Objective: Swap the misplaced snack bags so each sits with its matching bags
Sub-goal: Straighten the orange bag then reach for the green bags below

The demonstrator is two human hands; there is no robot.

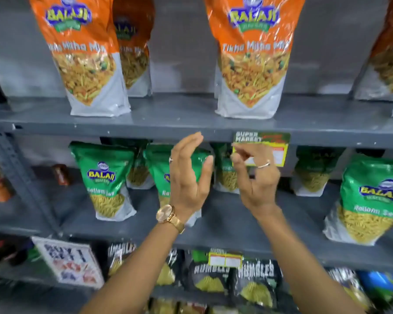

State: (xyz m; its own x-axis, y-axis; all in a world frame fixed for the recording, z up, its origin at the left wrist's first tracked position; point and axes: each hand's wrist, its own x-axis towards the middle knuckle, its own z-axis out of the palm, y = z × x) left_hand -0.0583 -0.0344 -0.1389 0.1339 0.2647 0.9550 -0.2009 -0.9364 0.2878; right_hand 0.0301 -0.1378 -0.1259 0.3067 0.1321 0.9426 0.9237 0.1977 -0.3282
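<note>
Head view: below the price tag, green snack bags stand on the middle shelf; orange bags above it. Both hands, left hand and right hand, hang released, grasping nothing. The bags look light, crinkly and slippery; pinching the top seam seems best.

We see three shelves stacked. On the top shelf stand Tikha Mitha Mix bags, one behind another at left, another at centre-right. On the middle shelf Ratlami Sev bags stand in rows, near and far. A price tag hangs on the top shelf's edge. Below, Humbles bags fill the bottom shelf, a sign at their left.
</note>
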